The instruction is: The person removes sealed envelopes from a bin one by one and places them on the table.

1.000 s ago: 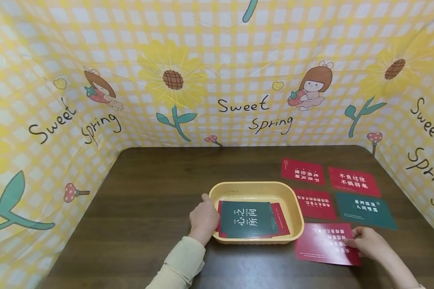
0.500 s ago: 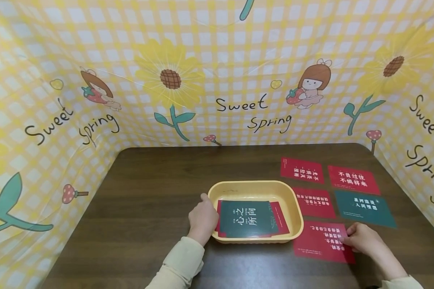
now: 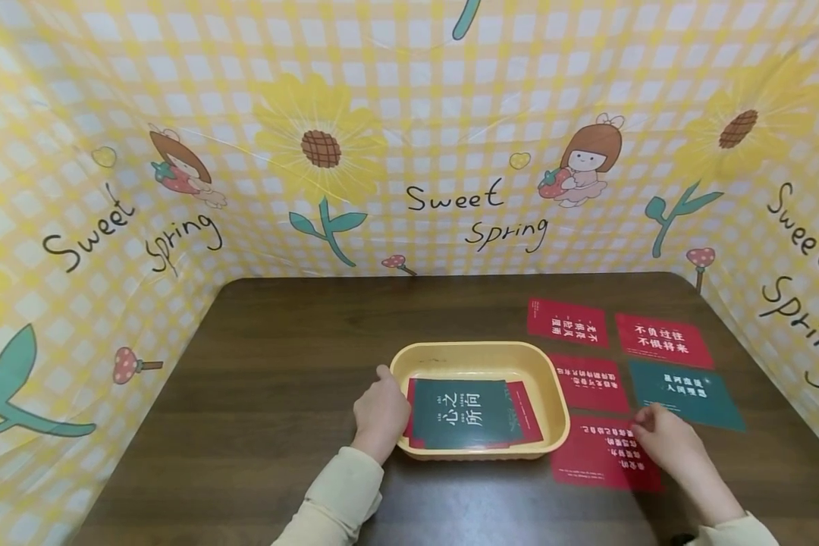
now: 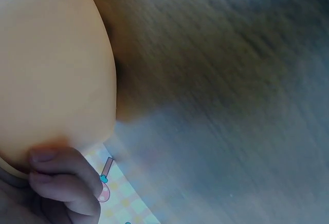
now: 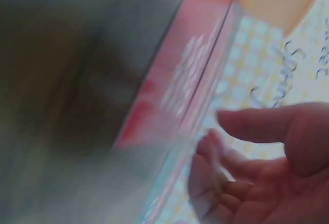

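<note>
In the head view, my left hand grips the left end of a yellow plastic tray; the left wrist view shows its fingers curled against the tray wall. A teal card with white characters lies in the tray over red cards. My right hand hovers at the right edge of a red card lying flat on the table. Thumb and fingers stand apart with nothing between them in the right wrist view, and that card is below them.
Behind the near red card lie another red card, a teal card and two more red cards at the back right. The dark wooden table meets a yellow checked cloth on its far and side edges.
My right hand has set the red card flat beside the tray, let go of it and lifted slightly up and to the left. The left hand stays on the tray.
</note>
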The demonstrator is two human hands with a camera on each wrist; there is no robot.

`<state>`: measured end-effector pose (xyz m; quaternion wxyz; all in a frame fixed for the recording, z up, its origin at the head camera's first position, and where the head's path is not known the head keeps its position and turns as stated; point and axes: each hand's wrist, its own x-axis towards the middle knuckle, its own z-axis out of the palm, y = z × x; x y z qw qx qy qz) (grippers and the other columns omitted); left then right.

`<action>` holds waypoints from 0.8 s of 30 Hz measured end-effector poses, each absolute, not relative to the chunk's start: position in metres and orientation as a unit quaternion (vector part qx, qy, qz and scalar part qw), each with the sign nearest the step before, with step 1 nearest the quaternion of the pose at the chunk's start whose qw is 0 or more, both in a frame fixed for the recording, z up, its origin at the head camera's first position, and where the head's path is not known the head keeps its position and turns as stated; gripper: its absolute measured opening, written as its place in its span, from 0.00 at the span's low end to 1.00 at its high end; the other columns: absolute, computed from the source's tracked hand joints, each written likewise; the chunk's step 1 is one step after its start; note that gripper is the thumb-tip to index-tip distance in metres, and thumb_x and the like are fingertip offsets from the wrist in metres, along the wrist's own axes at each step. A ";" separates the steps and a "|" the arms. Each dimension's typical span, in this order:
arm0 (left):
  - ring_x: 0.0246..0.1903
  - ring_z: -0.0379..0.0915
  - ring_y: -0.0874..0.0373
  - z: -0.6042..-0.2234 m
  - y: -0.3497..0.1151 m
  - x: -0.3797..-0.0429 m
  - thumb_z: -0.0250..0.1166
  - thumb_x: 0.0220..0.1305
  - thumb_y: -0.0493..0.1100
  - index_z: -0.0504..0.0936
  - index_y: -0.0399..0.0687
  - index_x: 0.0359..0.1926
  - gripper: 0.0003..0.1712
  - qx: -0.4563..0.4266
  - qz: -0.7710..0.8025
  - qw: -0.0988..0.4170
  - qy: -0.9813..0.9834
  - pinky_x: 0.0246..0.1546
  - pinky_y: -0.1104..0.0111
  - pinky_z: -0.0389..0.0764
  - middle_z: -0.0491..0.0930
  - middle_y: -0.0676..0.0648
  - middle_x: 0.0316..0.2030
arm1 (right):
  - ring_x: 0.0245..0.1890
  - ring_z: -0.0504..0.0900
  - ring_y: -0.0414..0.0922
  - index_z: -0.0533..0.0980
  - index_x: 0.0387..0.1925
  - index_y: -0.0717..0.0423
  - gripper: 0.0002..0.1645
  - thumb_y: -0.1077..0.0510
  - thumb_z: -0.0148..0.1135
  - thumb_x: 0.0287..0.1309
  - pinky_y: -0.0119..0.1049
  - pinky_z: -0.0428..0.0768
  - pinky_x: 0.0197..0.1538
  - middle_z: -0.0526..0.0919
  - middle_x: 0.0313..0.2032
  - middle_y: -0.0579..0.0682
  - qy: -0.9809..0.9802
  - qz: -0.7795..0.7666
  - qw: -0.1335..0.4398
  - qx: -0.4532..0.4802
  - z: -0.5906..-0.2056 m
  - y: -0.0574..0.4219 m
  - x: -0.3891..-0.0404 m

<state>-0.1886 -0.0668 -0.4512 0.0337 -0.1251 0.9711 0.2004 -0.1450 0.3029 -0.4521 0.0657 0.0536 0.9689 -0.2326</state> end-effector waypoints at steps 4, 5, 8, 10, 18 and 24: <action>0.23 0.78 0.49 -0.451 -0.068 -0.190 0.63 0.58 0.39 0.66 0.34 0.50 0.22 -0.125 0.201 0.034 0.971 0.28 0.57 0.80 0.79 0.39 0.25 | 0.28 0.76 0.48 0.72 0.38 0.69 0.10 0.63 0.54 0.60 0.40 0.72 0.31 0.80 0.30 0.61 0.959 -0.276 -0.009 0.054 -0.439 0.272 -0.149; 0.23 0.78 0.49 -0.451 -0.069 -0.190 0.63 0.58 0.39 0.66 0.34 0.50 0.23 -0.125 0.202 0.035 0.971 0.28 0.57 0.80 0.79 0.38 0.25 | 0.27 0.75 0.47 0.73 0.38 0.69 0.10 0.63 0.55 0.60 0.38 0.71 0.30 0.80 0.30 0.60 0.956 -0.287 -0.025 0.052 -0.435 0.263 -0.150; 0.24 0.78 0.49 -0.450 -0.069 -0.190 0.63 0.58 0.39 0.65 0.34 0.52 0.24 -0.124 0.202 0.036 0.971 0.28 0.57 0.80 0.80 0.38 0.25 | 0.27 0.76 0.45 0.74 0.38 0.67 0.09 0.63 0.57 0.58 0.34 0.72 0.29 0.81 0.30 0.59 0.948 -0.310 -0.066 0.035 -0.424 0.233 -0.153; 0.24 0.77 0.49 -0.450 -0.070 -0.189 0.63 0.58 0.39 0.65 0.33 0.53 0.25 -0.124 0.202 0.037 0.971 0.28 0.57 0.80 0.80 0.38 0.26 | 0.28 0.77 0.45 0.76 0.37 0.65 0.07 0.64 0.60 0.57 0.33 0.73 0.29 0.83 0.30 0.58 0.943 -0.322 -0.087 0.015 -0.420 0.215 -0.155; 0.24 0.78 0.48 -0.452 -0.072 -0.189 0.63 0.57 0.39 0.65 0.33 0.53 0.25 -0.124 0.200 0.035 0.971 0.29 0.56 0.80 0.80 0.38 0.26 | 0.29 0.78 0.42 0.77 0.34 0.61 0.06 0.63 0.65 0.53 0.36 0.78 0.35 0.82 0.29 0.52 0.943 -0.320 -0.025 -0.087 -0.437 0.153 -0.171; 0.23 0.77 0.49 -0.452 -0.070 -0.189 0.63 0.57 0.39 0.65 0.33 0.53 0.26 -0.118 0.202 0.036 0.971 0.29 0.56 0.80 0.80 0.38 0.26 | 0.30 0.76 0.46 0.76 0.38 0.64 0.21 0.51 0.70 0.52 0.43 0.78 0.37 0.79 0.31 0.55 0.969 -0.242 0.022 -0.045 -0.451 0.137 -0.179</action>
